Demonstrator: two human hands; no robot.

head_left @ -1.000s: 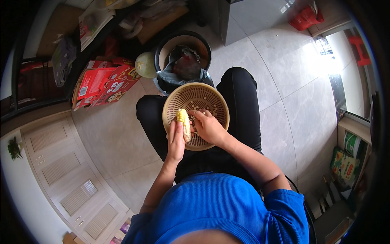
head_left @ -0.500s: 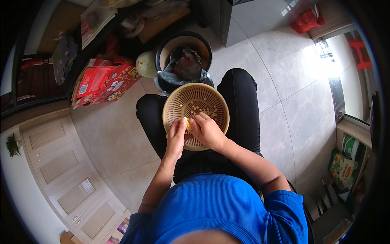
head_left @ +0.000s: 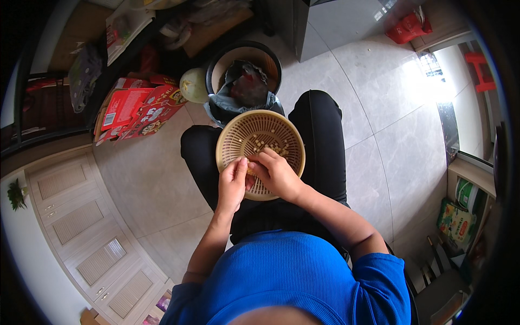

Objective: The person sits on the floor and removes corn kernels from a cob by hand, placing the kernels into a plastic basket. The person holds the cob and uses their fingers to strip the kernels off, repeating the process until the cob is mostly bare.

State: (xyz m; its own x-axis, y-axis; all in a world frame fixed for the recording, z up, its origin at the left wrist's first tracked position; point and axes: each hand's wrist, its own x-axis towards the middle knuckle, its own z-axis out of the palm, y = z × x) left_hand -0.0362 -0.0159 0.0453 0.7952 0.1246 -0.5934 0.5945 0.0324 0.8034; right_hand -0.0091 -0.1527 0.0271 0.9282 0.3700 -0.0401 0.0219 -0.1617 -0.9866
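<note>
Mostly hidden yellow corn cob (head_left: 251, 171)

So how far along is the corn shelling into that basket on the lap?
Early, by the look of it. Done: a small scatter of loose kernels lies in the woven basket, most of its bottom bare. In hand: the left hand and right hand close together on a corn cob, almost hidden between them. How much of the cob is left cannot be told.

Daylit fisheye view, sharp at the centre, dark at the rim.
Sunlight glares off the floor tiles (head_left: 428, 86) up and right of the clasped hands; lines bow outward, and corners left of them fall into black vignette.
</note>
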